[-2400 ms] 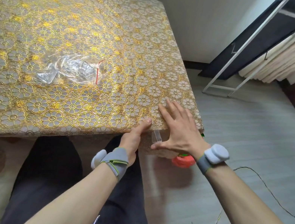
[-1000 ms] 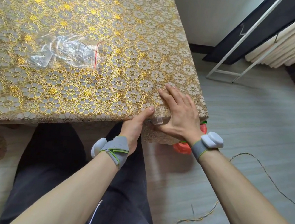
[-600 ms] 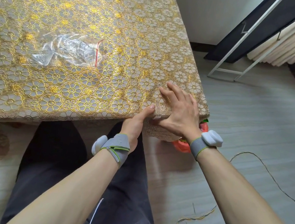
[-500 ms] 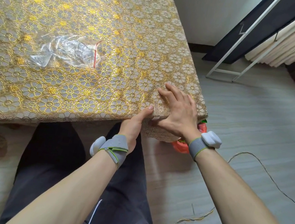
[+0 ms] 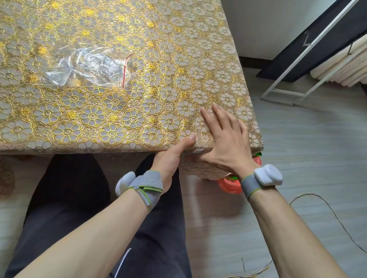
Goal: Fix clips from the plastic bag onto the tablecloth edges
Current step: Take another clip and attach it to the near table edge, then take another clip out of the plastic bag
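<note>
Gold floral tablecloth (image 5: 123, 30) is spread over the table, with its edge hanging at the near right corner. One clear clip (image 5: 198, 151) is seen on that edge, just a small part showing between the two hands. 2.4 s ago more of the clip hung below the edge by the right thumb; now it is pushed in and mostly covered. The right hand (image 5: 225, 144) has been shifted further onto the cloth and is laid flat, fingers straight and slightly spread, pressing down beside the clip. The left hand (image 5: 171, 158) is kept where it was: its thumb is pressed on top of the edge, touching the clip, the other fingers are hidden under the table, and the cloth edge is gripped between them. The plastic bag (image 5: 92, 66) has not been moved; it lies crumpled mid-table, well apart from the hands, red seal strip to the right. Clips inside cannot be counted.

Grey plank floor (image 5: 322, 151) is seen to the right, with a thin cable (image 5: 335, 219) trailing on it. An orange-red object (image 5: 230, 186) shows under the table corner. A white frame (image 5: 301, 61), a dark panel and pale curtains (image 5: 365, 48) stand by the far wall.

Counted: one clip, one bag, two hands, two grey wristbands (image 5: 144, 186), one cable.
</note>
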A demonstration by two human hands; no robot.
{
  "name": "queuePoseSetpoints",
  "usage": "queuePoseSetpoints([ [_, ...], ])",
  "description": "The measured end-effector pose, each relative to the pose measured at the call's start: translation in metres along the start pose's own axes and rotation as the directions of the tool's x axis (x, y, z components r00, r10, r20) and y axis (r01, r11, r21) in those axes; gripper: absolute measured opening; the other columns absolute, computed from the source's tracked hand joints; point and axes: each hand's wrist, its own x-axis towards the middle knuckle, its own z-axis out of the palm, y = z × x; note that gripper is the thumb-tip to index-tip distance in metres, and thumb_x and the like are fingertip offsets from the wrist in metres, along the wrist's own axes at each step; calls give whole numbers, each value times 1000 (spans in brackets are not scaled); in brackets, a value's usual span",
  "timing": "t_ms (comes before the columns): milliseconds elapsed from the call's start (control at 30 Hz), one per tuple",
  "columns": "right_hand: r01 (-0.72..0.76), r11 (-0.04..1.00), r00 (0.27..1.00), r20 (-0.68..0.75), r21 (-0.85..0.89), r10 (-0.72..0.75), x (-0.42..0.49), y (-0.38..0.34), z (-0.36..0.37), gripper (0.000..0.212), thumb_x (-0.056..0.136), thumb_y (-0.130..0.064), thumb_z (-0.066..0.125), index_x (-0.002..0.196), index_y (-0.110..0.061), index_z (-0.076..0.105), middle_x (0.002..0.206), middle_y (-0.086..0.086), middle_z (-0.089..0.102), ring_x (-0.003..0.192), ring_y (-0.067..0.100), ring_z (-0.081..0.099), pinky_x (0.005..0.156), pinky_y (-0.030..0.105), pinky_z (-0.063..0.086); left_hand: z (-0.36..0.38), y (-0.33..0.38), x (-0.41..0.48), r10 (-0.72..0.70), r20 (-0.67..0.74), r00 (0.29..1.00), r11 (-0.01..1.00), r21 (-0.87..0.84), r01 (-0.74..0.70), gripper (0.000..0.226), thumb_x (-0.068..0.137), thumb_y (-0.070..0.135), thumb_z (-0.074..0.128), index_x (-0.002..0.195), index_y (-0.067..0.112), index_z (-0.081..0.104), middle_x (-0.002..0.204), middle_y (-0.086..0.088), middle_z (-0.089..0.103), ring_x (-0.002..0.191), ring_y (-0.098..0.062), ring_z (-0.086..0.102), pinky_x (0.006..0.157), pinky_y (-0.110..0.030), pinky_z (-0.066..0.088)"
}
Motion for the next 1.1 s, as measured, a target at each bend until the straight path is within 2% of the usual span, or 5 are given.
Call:
queuePoseSetpoints([
  [333, -10, 998, 994, -106, 65, 17, -4, -1, 10, 95, 65, -58, 66, 152, -46, 31, 163, -11, 27, 146, 16, 31, 117, 46, 18, 3, 1, -4, -6, 1, 1000, 1000, 9, 6, 64, 87, 25, 70, 141, 4, 42, 96, 15, 47, 90, -1, 42, 88, -20, 27],
  [633, -13, 997, 997, 77, -70, 18, -4, -7, -7, 110, 76, -54, 70, 156, -45, -4, 169, -7, -1, 154, 15, 4, 123, 51, 3, -22, 5, -8, 34, 45, 998, 934, 355, -48, 83, 75, 56, 72, 138, 9, 47, 133, -1, 52, 115, -16, 46, 108, -34, 32],
  [733, -11, 988, 984, 177, -154, 39, -3, -14, -17, 120, 77, -42, 75, 154, -43, -17, 168, -6, -13, 155, 22, -7, 120, 62, -1, -47, 21, -13, 1, 123, 992, 805, 589, -74, 60, 83, 56, 64, 130, 19, 55, 121, 6, 56, 116, -14, 47, 106, -30, 30],
  [933, -62, 992, 898, 427, -113, 105, 23, -35, -60, 82, 85, -41, 69, 153, -29, 26, 159, 10, 28, 144, 42, 30, 112, 66, 28, -76, 80, -32, -220, 260, 940, 25, 965, -261, 36, 97, 48, 46, 112, 22, 65, 99, 10, 64, 98, -10, 57, 80, -22, 41],
  [1100, 26, 996, 888, 455, 88, -64, 50, -91, -91, 47, 90, -22, 55, 137, -30, 53, 124, -3, 62, 92, 15, 59, 90, 37, 52, -102, 128, -35, -268, 272, 924, 112, 961, -251, 34, 88, 50, 57, 102, 20, 66, 81, 13, 70, 92, -17, 71, 89, -38, 54],
])
